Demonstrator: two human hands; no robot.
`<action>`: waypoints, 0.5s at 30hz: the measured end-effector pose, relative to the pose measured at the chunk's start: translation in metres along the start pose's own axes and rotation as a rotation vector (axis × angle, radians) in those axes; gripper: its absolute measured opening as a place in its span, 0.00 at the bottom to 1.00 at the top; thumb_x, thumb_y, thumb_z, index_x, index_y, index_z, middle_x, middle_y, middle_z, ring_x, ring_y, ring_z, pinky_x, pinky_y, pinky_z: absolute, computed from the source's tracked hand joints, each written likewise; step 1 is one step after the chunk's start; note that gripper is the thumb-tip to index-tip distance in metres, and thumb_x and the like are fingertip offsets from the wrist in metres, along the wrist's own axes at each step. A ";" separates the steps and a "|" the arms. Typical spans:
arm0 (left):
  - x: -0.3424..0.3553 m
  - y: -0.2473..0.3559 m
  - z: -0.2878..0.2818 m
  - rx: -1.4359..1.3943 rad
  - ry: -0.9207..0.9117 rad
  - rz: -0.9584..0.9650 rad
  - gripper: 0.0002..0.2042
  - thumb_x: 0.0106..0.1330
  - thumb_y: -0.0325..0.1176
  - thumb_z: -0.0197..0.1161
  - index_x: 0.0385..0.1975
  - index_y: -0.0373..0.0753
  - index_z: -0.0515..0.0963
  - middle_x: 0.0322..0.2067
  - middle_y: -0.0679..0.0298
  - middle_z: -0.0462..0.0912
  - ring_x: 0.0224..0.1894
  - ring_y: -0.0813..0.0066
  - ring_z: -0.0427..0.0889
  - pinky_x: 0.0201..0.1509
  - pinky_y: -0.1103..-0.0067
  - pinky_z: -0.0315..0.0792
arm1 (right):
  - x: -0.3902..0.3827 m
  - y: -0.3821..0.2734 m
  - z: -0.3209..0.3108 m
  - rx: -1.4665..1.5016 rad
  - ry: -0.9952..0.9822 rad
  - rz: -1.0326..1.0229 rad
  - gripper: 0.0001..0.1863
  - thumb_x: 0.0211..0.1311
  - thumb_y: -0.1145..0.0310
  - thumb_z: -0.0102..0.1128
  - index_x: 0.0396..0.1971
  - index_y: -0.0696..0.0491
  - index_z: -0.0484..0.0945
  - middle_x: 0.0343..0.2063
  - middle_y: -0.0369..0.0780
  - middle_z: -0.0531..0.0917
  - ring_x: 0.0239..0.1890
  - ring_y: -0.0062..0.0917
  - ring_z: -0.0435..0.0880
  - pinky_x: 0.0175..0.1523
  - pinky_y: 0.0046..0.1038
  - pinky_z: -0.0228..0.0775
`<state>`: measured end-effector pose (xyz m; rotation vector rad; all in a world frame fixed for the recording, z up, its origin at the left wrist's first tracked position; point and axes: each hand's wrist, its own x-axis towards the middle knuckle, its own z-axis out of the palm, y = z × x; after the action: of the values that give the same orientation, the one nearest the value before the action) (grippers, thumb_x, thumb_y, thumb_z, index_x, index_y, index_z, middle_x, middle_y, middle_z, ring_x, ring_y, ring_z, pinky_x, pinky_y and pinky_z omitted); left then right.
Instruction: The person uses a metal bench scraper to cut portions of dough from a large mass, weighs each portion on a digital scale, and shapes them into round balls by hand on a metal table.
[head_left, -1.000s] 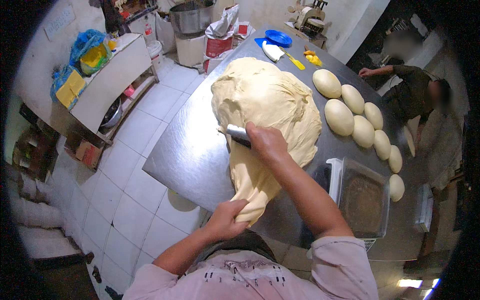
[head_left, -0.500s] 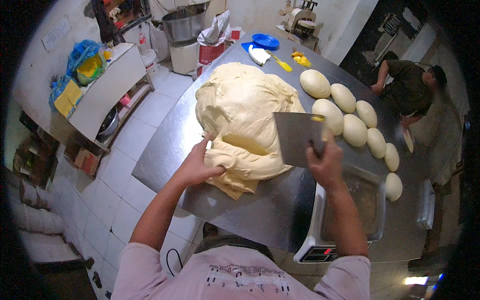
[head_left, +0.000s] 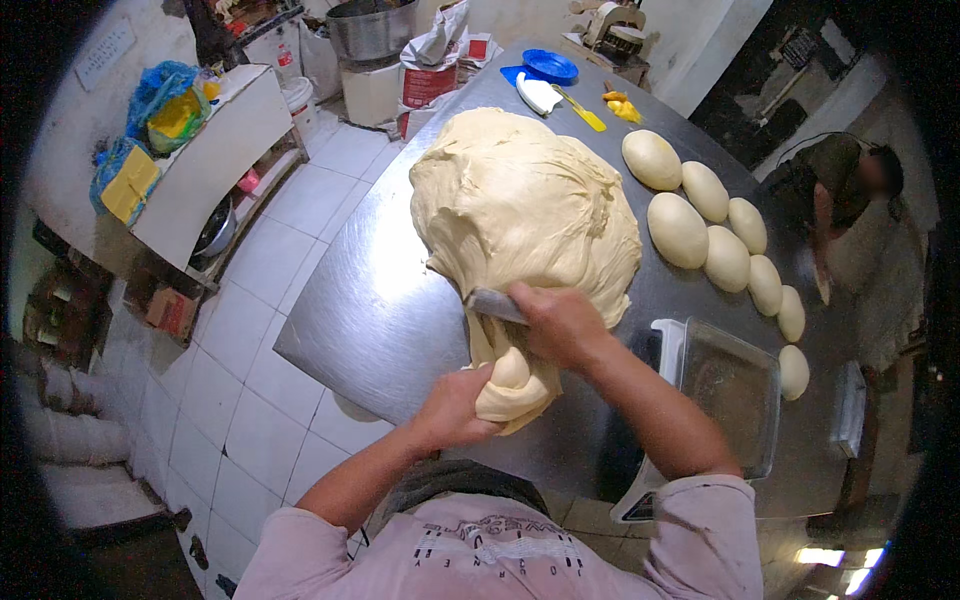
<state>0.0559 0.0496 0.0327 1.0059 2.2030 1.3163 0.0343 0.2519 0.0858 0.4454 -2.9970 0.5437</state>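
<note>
Head view, looking down on my work. My left hand [head_left: 455,405] is closed on the lower end of the dough strip [head_left: 510,375], which hangs from the near edge of the large dough mass [head_left: 525,205] lying on the steel bench [head_left: 370,300]. My right hand [head_left: 560,325] is clamped on the metal scraper [head_left: 495,305], whose blade is pressed into the dough where the strip meets the mass. The two hands are close together, right above left. To the right of the mass, a curved row of shaped dough balls [head_left: 705,235] rests on the bench. Just right of my right forearm stands a scale with a clear tray [head_left: 730,395]. At the bench's far end lie a blue plate [head_left: 550,66] and a yellow-handled tool [head_left: 582,112]. Another person [head_left: 845,190] works at the right side of the bench.
</note>
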 end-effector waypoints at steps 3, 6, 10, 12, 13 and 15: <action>-0.022 -0.006 0.004 0.137 -0.092 0.090 0.23 0.45 0.41 0.69 0.41 0.39 0.73 0.34 0.50 0.79 0.39 0.47 0.78 0.42 0.63 0.71 | 0.021 -0.028 0.015 -0.118 -0.083 -0.003 0.05 0.53 0.73 0.49 0.31 0.54 0.67 0.24 0.47 0.80 0.29 0.45 0.82 0.33 0.42 0.71; -0.047 0.002 -0.003 0.059 -0.100 0.066 0.24 0.45 0.39 0.69 0.43 0.38 0.73 0.37 0.49 0.79 0.42 0.46 0.78 0.46 0.64 0.71 | 0.028 -0.011 0.034 -0.172 0.015 0.011 0.07 0.53 0.71 0.52 0.31 0.55 0.68 0.25 0.48 0.80 0.30 0.44 0.82 0.35 0.42 0.71; -0.078 -0.018 -0.031 -0.122 -0.059 -0.132 0.28 0.46 0.33 0.69 0.49 0.35 0.71 0.43 0.49 0.79 0.48 0.53 0.78 0.52 0.69 0.70 | 0.020 -0.015 -0.021 -0.127 -0.048 0.138 0.15 0.46 0.71 0.60 0.37 0.53 0.69 0.27 0.50 0.80 0.34 0.46 0.80 0.38 0.42 0.71; -0.090 -0.031 -0.028 -0.158 -0.020 -0.110 0.29 0.46 0.31 0.69 0.51 0.35 0.70 0.44 0.53 0.80 0.49 0.60 0.79 0.53 0.70 0.70 | 0.006 -0.019 -0.010 -0.152 -0.031 0.179 0.16 0.46 0.72 0.59 0.37 0.54 0.69 0.27 0.50 0.80 0.35 0.47 0.80 0.38 0.43 0.71; -0.090 -0.031 -0.030 -0.242 -0.061 -0.127 0.30 0.46 0.30 0.69 0.52 0.35 0.69 0.45 0.54 0.79 0.50 0.62 0.78 0.54 0.71 0.70 | -0.003 -0.019 -0.006 -0.165 -0.019 0.211 0.16 0.46 0.73 0.58 0.37 0.54 0.68 0.27 0.50 0.80 0.35 0.47 0.79 0.39 0.43 0.70; -0.084 -0.028 -0.034 -0.407 -0.150 -0.165 0.32 0.46 0.27 0.69 0.55 0.35 0.66 0.47 0.57 0.78 0.51 0.67 0.77 0.56 0.72 0.70 | -0.011 -0.012 -0.005 -0.131 -0.014 0.187 0.16 0.45 0.74 0.57 0.38 0.54 0.68 0.27 0.50 0.80 0.36 0.47 0.79 0.39 0.43 0.70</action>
<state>0.0794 -0.0415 0.0219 0.7249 1.7674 1.4781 0.0480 0.2458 0.0933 0.1616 -3.0816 0.3531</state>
